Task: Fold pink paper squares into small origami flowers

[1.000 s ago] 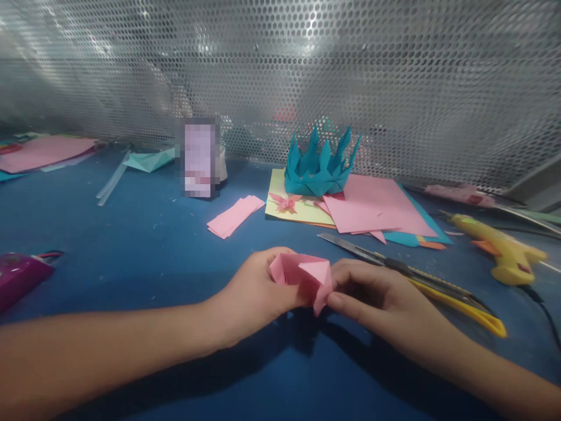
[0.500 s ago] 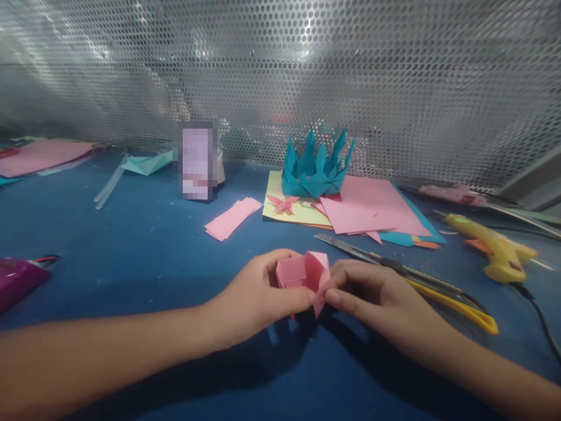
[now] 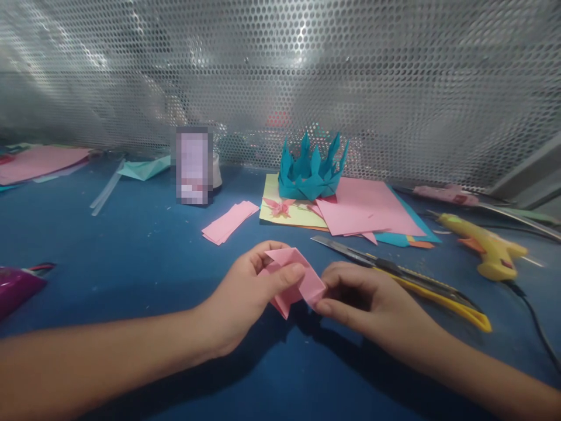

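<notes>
A small folded pink paper piece (image 3: 293,279) is held between both hands just above the blue table (image 3: 144,251). My left hand (image 3: 245,298) grips its left side, thumb pressed across the top and fingers curled behind. My right hand (image 3: 363,301) pinches the paper's right corner between thumb and forefinger, the other fingers curled under. Just behind my right hand lies a yellow-handled utility knife (image 3: 407,278).
A teal paper crown (image 3: 310,169) stands on pink and yellow sheets (image 3: 368,207) with a small pink paper butterfly (image 3: 277,206). A stack of pink strips (image 3: 228,222), a yellow glue gun (image 3: 486,252), a magenta object (image 3: 15,286) and a perforated metal screen (image 3: 280,76) surround the area.
The pink piece has been turned and flattened between my hands; my left thumb has moved over its top. The view has shifted slightly, so table items sit a little left.
</notes>
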Action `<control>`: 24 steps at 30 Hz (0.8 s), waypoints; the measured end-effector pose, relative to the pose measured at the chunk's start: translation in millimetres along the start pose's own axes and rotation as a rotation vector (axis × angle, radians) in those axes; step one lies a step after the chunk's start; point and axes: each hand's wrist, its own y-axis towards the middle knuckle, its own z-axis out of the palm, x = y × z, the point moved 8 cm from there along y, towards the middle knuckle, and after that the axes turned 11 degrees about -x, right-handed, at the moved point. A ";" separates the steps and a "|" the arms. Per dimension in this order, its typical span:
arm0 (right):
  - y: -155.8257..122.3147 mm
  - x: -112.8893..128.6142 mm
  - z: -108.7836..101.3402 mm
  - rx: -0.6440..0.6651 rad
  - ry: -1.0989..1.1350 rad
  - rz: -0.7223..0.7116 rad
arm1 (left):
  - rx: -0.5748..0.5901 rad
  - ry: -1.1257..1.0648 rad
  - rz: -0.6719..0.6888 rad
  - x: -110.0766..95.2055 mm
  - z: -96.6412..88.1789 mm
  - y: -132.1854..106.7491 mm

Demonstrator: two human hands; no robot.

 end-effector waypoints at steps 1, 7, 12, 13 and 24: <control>0.2 -0.1 -0.4 -0.002 0.009 0.002 | 0.007 0.000 -0.007 0.4 0.5 -0.3; 0.5 -4.5 -11.1 -0.094 0.039 0.057 | 0.019 0.155 0.096 -6.6 1.4 -0.4; -2.3 1.5 -9.1 -0.069 -0.036 -0.001 | 0.129 0.275 0.061 -3.4 12.1 -4.5; -2.9 2.8 -8.4 -0.064 -0.044 -0.014 | 0.133 0.291 0.069 -4.0 12.9 -5.0; -6.3 11.0 -12.3 -0.143 -0.026 -0.097 | 0.035 0.382 0.129 -3.6 7.7 -3.1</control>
